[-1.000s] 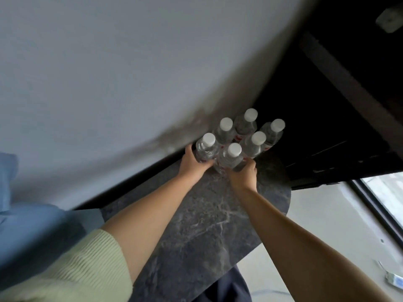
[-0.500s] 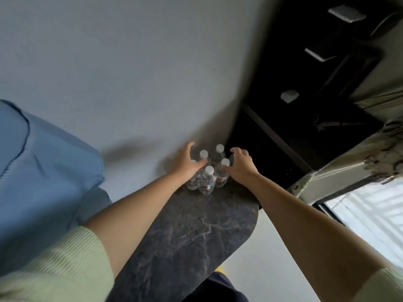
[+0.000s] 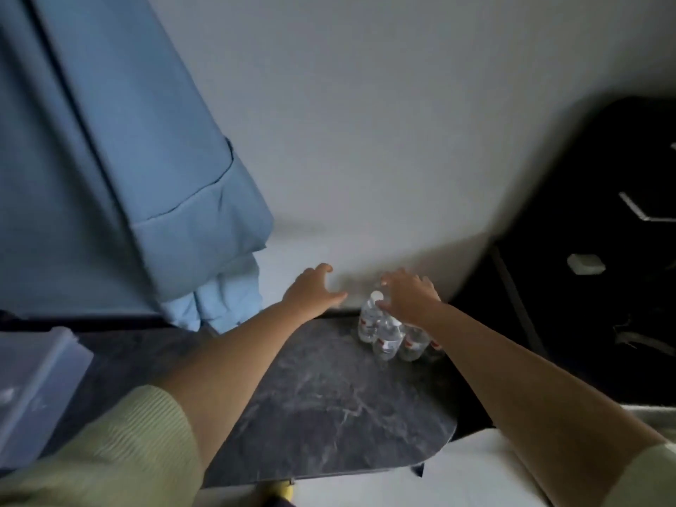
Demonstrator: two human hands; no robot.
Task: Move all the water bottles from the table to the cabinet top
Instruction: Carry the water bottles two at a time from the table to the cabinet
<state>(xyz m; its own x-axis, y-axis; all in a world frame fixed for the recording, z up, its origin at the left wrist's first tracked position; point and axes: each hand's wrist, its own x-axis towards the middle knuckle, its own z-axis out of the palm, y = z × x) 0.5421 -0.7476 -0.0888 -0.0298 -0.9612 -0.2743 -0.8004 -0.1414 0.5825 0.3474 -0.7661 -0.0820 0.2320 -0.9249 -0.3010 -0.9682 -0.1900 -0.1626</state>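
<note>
Several clear water bottles [image 3: 386,333] with white caps and red-and-white labels stand clustered on the dark marble cabinet top [image 3: 329,404], close to the white wall. My right hand [image 3: 409,296] hovers over the cluster with fingers spread, covering the rear bottles and holding nothing. My left hand [image 3: 311,290] is lifted to the left of the bottles, fingers loosely curved, apart from them and empty.
Light blue fabric [image 3: 146,177] hangs at the left over the surface's far edge. A translucent plastic lid or box [image 3: 33,393] lies at the left. A dark recess [image 3: 585,268] lies to the right of the bottles. The cabinet top's rounded front corner [image 3: 439,444] sits above a pale floor.
Both hands have let go of the bottle cluster and pulled back from it. The left hand moved left and away. The view has swung left and drawn back.
</note>
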